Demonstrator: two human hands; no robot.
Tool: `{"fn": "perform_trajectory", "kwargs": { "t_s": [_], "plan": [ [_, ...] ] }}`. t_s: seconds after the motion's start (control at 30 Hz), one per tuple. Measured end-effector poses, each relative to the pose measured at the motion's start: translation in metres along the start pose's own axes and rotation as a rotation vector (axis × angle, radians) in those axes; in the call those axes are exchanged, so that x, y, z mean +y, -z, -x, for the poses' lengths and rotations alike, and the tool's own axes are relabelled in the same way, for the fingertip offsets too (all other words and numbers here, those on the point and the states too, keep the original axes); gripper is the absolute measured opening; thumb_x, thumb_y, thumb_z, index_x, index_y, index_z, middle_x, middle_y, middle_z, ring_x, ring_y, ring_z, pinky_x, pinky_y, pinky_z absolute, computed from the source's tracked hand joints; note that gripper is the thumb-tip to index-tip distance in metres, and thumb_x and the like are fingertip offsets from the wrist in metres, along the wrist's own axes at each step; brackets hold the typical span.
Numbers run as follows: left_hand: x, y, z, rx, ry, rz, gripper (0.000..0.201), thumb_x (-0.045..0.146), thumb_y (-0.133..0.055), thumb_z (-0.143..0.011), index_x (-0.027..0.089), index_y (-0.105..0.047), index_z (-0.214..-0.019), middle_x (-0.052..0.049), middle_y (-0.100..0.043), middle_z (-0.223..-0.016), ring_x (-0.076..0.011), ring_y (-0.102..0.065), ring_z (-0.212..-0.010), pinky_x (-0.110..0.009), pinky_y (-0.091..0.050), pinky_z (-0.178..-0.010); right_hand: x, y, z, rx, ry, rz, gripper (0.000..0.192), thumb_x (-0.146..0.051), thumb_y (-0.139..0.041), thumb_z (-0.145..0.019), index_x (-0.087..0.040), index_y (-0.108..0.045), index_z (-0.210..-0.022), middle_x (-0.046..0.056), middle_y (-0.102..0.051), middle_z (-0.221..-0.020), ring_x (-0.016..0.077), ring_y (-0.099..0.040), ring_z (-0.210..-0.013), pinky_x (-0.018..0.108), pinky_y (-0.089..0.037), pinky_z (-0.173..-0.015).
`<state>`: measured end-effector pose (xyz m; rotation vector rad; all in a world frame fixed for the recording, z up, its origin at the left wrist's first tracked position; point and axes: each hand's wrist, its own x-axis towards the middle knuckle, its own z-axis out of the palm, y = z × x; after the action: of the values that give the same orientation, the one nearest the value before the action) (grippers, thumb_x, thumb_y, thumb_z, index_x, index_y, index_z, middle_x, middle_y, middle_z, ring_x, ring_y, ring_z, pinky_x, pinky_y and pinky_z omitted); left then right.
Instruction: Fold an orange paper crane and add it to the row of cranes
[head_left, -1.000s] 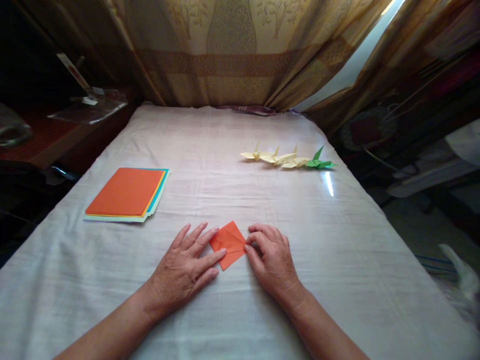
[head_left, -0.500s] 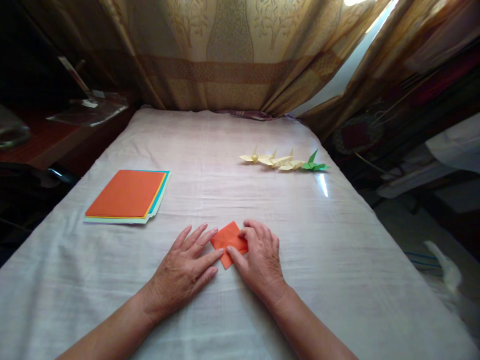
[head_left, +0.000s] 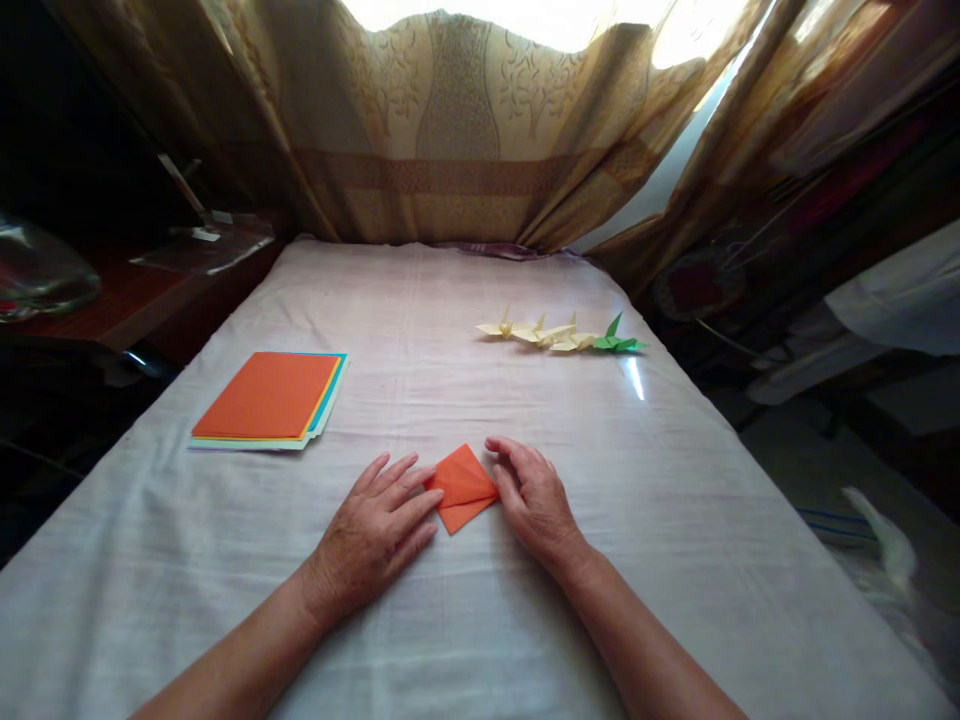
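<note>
I have both hands down flat on the white cloth (head_left: 465, 620) that covers the desk, with the folded orange paper (head_left: 461, 487) lying between them, near the front edge and roughly centred. My left hand (head_left: 373, 537) rests palm down, its fingers (head_left: 409, 500) spread and lying flat, and their tips press on the left corner of the paper. My right hand (head_left: 534, 497) sits just beside the paper's right corner, its fingers (head_left: 510, 465) bent loosely and touching that edge; neither hand grips anything, they only press. The paper is a small diamond shape with a crease across its middle, flat on the cloth. Further away on the left lies a stack of coloured sheets (head_left: 271, 399), orange on top, with yellow, blue and pale edges showing below. Well apart on the right, toward the far side, a row of finished paper cranes (head_left: 559, 334) stands in line, pale yellow ones and a green crane (head_left: 616, 341) at the right end. A patterned curtain (head_left: 457, 130) hangs behind the desk.
</note>
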<state>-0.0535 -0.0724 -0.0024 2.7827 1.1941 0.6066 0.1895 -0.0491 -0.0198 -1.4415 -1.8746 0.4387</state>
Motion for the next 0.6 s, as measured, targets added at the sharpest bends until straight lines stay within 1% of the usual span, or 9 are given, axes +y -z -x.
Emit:
{"fn": "perform_trajectory", "kwargs": {
  "t_s": [0.13,0.23,0.33,0.43,0.53,0.6],
  "plan": [
    [0.002,-0.005,-0.002,0.042,0.044,-0.001,0.035,0.030,-0.056,-0.092,0.020,-0.059,-0.125,-0.011,-0.063,-0.129,-0.0278,-0.051,-0.128,-0.052,-0.032,-0.113,-0.002,-0.005,-0.021,-0.050,0.032,-0.107,0.034,-0.014,-0.047,-0.087,-0.024,-0.065,-0.115,0.004,-0.074,-0.105,0.0185,-0.067,-0.099,0.036,-0.053,-0.091],
    [0.005,-0.010,-0.006,0.099,0.067,-0.005,0.039,0.031,-0.056,-0.092,0.017,-0.055,-0.128,-0.012,-0.066,-0.125,-0.0285,-0.054,-0.125,-0.054,-0.034,-0.111,-0.004,-0.009,-0.029,-0.090,0.042,-0.148,0.031,-0.015,-0.049,-0.088,-0.025,-0.070,-0.107,0.003,-0.075,-0.103,0.0176,-0.068,-0.096,0.035,-0.054,-0.089],
    [0.008,-0.010,-0.011,0.150,0.071,-0.004,0.029,0.027,-0.055,-0.092,0.019,-0.061,-0.119,-0.010,-0.069,-0.118,-0.0274,-0.058,-0.118,-0.054,-0.037,-0.108,-0.004,-0.011,-0.030,-0.101,0.053,-0.152,0.028,-0.014,-0.050,-0.086,-0.026,-0.073,-0.098,0.002,-0.076,-0.097,0.0174,-0.069,-0.093,0.034,-0.055,-0.087],
    [0.010,-0.007,-0.017,0.192,0.070,0.012,0.017,0.023,-0.052,-0.093,0.021,-0.066,-0.102,-0.007,-0.071,-0.107,-0.0229,-0.063,-0.104,-0.045,-0.046,-0.099,-0.003,-0.009,-0.027,-0.099,0.055,-0.158,0.027,-0.013,-0.051,-0.085,-0.025,-0.074,-0.095,0.002,-0.076,-0.095,0.0173,-0.070,-0.091,0.033,-0.055,-0.085],
    [0.009,-0.004,-0.022,0.204,0.059,-0.003,0.017,0.022,-0.050,-0.094,0.021,-0.067,-0.090,-0.006,-0.072,-0.097,-0.0197,-0.065,-0.090,-0.036,-0.051,-0.085,0.000,-0.001,-0.022,-0.089,0.050,-0.161,0.026,-0.014,-0.051,-0.085,-0.024,-0.074,-0.094,0.002,-0.076,-0.093,0.0179,-0.070,-0.089,0.034,-0.055,-0.084],
    [0.006,-0.004,-0.026,0.208,0.023,-0.049,0.019,0.019,-0.047,-0.095,0.021,-0.066,-0.090,-0.006,-0.072,-0.092,-0.0190,-0.066,-0.084,-0.033,-0.052,-0.079,0.001,0.006,-0.016,-0.081,0.044,-0.160,0.026,-0.014,-0.052,-0.083,-0.024,-0.074,-0.093,0.002,-0.076,-0.091,0.0183,-0.070,-0.088,0.034,-0.055,-0.083]
  ]
}}
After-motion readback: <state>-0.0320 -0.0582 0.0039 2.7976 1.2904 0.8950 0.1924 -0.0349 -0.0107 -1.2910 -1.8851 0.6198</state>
